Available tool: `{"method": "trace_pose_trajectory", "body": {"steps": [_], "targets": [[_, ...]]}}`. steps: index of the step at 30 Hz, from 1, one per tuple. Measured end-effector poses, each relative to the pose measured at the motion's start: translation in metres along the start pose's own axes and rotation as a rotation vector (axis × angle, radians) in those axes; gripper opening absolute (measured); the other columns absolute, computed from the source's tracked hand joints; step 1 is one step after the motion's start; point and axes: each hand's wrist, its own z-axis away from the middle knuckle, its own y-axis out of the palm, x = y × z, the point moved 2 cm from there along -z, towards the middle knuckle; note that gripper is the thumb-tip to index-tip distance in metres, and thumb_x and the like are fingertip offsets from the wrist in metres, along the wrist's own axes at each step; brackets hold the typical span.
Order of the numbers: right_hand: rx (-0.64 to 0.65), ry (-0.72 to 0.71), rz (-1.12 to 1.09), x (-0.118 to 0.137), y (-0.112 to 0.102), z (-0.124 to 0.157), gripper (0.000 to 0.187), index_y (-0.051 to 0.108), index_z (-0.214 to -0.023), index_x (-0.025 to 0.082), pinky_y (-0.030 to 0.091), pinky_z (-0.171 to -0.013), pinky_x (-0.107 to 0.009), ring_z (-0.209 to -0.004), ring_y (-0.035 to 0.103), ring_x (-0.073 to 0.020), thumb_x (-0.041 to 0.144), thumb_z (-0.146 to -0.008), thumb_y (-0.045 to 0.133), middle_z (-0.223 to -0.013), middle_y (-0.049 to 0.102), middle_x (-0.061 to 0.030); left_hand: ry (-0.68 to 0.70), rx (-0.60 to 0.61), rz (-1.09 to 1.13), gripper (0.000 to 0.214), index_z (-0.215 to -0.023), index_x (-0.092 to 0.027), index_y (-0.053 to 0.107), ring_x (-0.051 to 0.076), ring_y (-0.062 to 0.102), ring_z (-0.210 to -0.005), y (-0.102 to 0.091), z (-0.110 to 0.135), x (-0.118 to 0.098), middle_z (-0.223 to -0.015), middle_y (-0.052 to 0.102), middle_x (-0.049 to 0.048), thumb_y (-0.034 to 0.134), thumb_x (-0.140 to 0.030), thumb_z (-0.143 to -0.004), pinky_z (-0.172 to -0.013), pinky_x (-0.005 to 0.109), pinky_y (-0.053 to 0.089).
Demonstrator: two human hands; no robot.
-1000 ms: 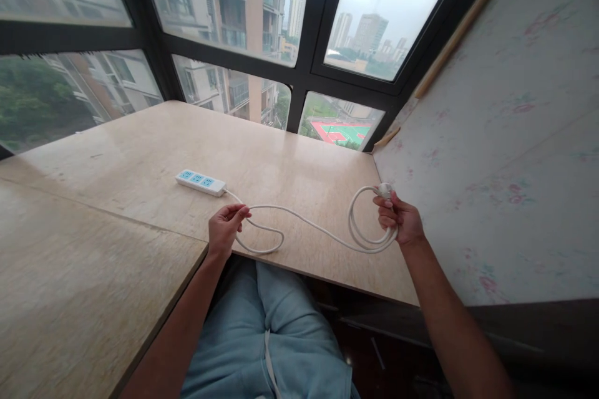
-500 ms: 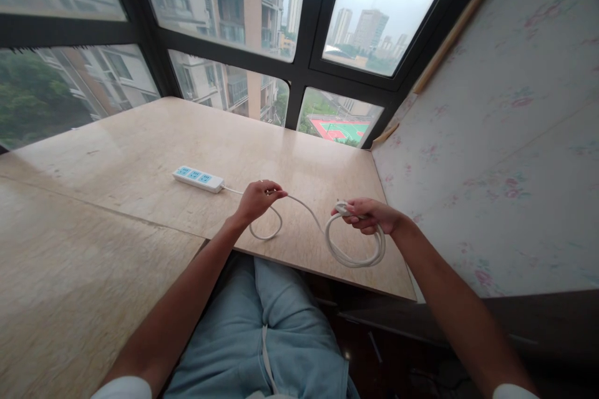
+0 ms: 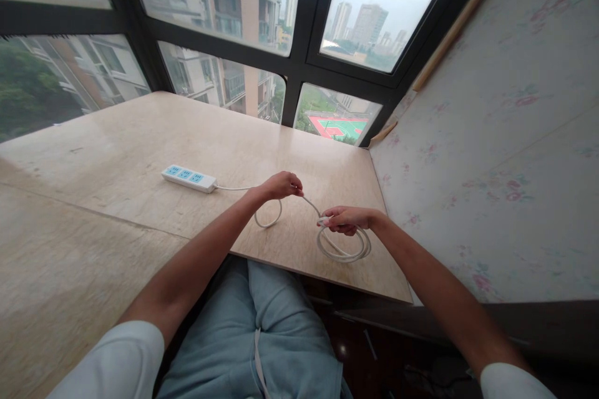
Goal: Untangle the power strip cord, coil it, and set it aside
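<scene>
A white power strip (image 3: 189,179) with blue socket faces lies on the tabletop, left of my hands. Its white cord (image 3: 267,225) runs to the right and makes a loose loop below my left wrist. My left hand (image 3: 286,184) pinches the cord between thumb and fingers. Close beside it, my right hand (image 3: 347,219) is closed around the top of a coiled part of the cord, whose rings hang below the fingers. The white plug shows partly at the right fingertips. A short stretch of cord spans the two hands.
The pale, marble-patterned tabletop (image 3: 131,137) ends at a front edge above my lap. Dark-framed windows (image 3: 292,68) border its far side. A flower-patterned wall (image 3: 491,156) stands at the right.
My left hand has moved right along the cord, closer to my right hand. My right hand and the coil have shifted slightly left, shortening the cord between the hands.
</scene>
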Motion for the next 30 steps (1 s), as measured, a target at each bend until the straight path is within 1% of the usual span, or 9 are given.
{"method": "trace_pose_trajectory", "body": {"steps": [3,6,9,13,15,18,23,26,30], "targets": [[-0.046,0.002,0.005,-0.004,-0.006,-0.003,0.040,0.050,-0.092,0.019,0.013,-0.032,-0.013,-0.037,0.021,-0.0002,0.052,-0.078,0.069,-0.055,0.035,0.0111,-0.031,-0.055,-0.225,0.014,-0.081,-0.020,0.075,0.021,0.059,-0.086,0.008,-0.005,-0.001,-0.091,0.068,0.0083,0.067,-0.032,-0.079,-0.076,0.031,0.040],[-0.108,-0.008,-0.029,-0.007,-0.011,-0.009,0.041,0.048,-0.088,0.020,0.013,-0.032,-0.013,-0.037,0.019,-0.0002,0.052,-0.076,0.070,-0.054,0.032,0.0120,-0.013,-0.229,-0.424,0.009,-0.083,-0.018,0.073,0.028,0.051,-0.108,0.020,-0.003,-0.011,-0.110,0.063,0.0145,0.065,-0.021,-0.081,-0.087,0.040,0.036],[-0.191,-0.030,-0.073,-0.009,-0.016,-0.014,0.041,0.047,-0.085,0.020,0.011,-0.032,-0.013,-0.037,0.017,0.0000,0.052,-0.075,0.072,-0.056,0.033,0.0117,-0.033,-0.375,-0.377,0.015,-0.090,-0.016,0.068,0.029,0.049,-0.109,0.037,0.005,-0.027,-0.111,0.060,0.0165,0.056,-0.013,-0.083,-0.089,0.042,0.035],[-0.249,-0.053,-0.137,-0.014,-0.021,-0.018,0.040,0.047,-0.085,0.020,0.010,-0.033,-0.013,-0.038,0.016,-0.0001,0.048,-0.074,0.073,-0.056,0.031,0.0121,-0.206,-0.504,0.029,0.013,-0.092,-0.017,0.063,0.024,0.054,-0.096,0.072,0.026,-0.045,-0.094,0.061,0.0116,0.052,-0.017,-0.085,-0.086,0.038,0.041],[-0.253,-0.059,-0.167,-0.018,-0.024,-0.017,0.039,0.048,-0.086,0.020,0.010,-0.033,-0.013,-0.038,0.016,-0.0001,0.047,-0.074,0.073,-0.057,0.031,0.0123,-0.399,-0.557,0.372,0.012,-0.093,-0.016,0.059,0.019,0.057,-0.087,0.094,0.036,-0.047,-0.091,0.061,0.0091,0.053,-0.016,-0.082,-0.083,0.034,0.043],[-0.244,-0.059,-0.205,-0.022,-0.027,-0.015,0.036,0.050,-0.088,0.020,0.009,-0.032,-0.013,-0.038,0.015,-0.0003,0.046,-0.076,0.072,-0.057,0.030,0.0122,-0.670,-0.519,0.912,0.019,-0.096,-0.015,0.056,0.017,0.059,-0.087,0.126,0.047,-0.047,-0.096,0.062,0.0093,0.059,-0.020,-0.078,-0.080,0.030,0.046],[-0.168,-0.059,-0.281,-0.018,-0.025,-0.009,0.034,0.050,-0.086,0.020,0.008,-0.032,-0.012,-0.038,0.011,-0.0010,0.049,-0.081,0.066,-0.056,0.026,0.0125,-0.571,-0.333,1.430,0.028,-0.088,-0.016,0.058,0.015,0.059,-0.082,0.140,0.042,-0.060,-0.087,0.061,0.0066,0.061,-0.043,-0.079,-0.077,0.026,0.046],[-0.110,-0.048,-0.292,-0.011,-0.020,-0.008,0.033,0.049,-0.084,0.019,0.008,-0.032,-0.012,-0.039,0.010,-0.0010,0.048,-0.081,0.066,-0.056,0.027,0.0123,-0.519,-0.265,1.524,0.039,-0.087,-0.017,0.059,0.012,0.055,-0.071,0.141,0.032,-0.065,-0.074,0.056,0.0019,0.064,-0.054,-0.075,-0.067,0.022,0.044],[-0.102,-0.022,-0.294,-0.004,-0.016,-0.007,0.033,0.049,-0.082,0.018,0.008,-0.032,-0.012,-0.038,0.010,-0.0009,0.048,-0.083,0.063,-0.054,0.026,0.0123,-0.531,-0.276,1.546,0.045,-0.088,-0.016,0.059,0.009,0.050,-0.062,0.145,0.025,-0.063,-0.069,0.049,-0.0019,0.062,-0.060,-0.075,-0.062,0.021,0.041]]}}
